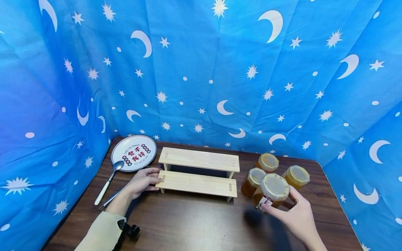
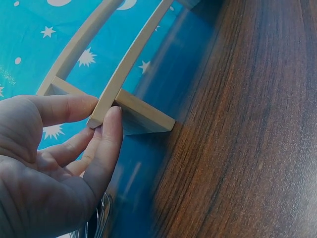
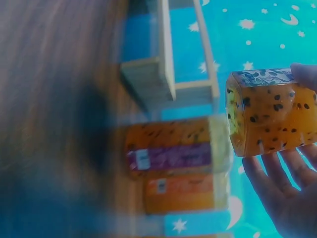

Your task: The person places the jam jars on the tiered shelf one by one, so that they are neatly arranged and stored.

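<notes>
My left hand [image 1: 142, 182] pinches the end of the empty two-step pale wooden rack [image 1: 199, 171], frame centre | my right hand [image 1: 296, 215] grips one amber seeded jar [image 1: 272, 192], lifted, lower right | three amber jars [image 1: 267, 170] wait on the dark wooden table [image 1: 194, 223] | none shelved yet.

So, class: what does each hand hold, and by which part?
The right hand grips a jar by its sides, lifted off the table. The left hand pinches the left end of the wooden shelf, at its lower step.
</notes>
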`<state>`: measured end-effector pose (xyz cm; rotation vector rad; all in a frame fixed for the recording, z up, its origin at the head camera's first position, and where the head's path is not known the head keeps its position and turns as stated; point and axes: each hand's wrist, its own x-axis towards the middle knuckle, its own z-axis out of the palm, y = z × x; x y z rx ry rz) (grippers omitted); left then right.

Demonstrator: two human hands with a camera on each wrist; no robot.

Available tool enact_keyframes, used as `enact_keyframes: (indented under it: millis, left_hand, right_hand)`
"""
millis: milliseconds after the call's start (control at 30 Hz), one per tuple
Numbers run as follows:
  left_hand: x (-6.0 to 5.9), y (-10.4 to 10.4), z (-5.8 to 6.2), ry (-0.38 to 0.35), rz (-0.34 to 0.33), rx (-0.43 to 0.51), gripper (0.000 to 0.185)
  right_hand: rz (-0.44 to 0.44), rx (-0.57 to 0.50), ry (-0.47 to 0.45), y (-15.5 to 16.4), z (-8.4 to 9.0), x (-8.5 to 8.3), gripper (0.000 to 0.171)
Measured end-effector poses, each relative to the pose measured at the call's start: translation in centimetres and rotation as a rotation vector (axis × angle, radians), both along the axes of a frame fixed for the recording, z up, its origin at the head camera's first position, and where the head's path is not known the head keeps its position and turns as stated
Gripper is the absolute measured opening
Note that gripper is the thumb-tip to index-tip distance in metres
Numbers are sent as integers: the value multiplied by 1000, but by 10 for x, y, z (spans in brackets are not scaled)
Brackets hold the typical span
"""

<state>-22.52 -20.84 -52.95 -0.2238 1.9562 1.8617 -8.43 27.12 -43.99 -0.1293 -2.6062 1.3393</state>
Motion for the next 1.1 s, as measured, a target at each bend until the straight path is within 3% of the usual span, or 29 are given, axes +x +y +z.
enact_keyframes:
  millis: [467, 633, 900, 1100]
  left_hand:
    - [0, 1, 2, 8, 0, 10, 62]
    - [1, 2, 1, 10, 1, 11, 61]
    - [3, 1, 1, 19, 3, 3, 60]
    - [2, 1, 2, 17, 8, 0, 60]
  right_hand:
    - [99, -90, 113, -41, 18, -28, 72]
    - [139, -103, 116, -56, 20, -41, 70]
    - [186, -124, 115, -99, 51, -50, 67]
    - [245, -169, 129, -121, 52, -64, 67]
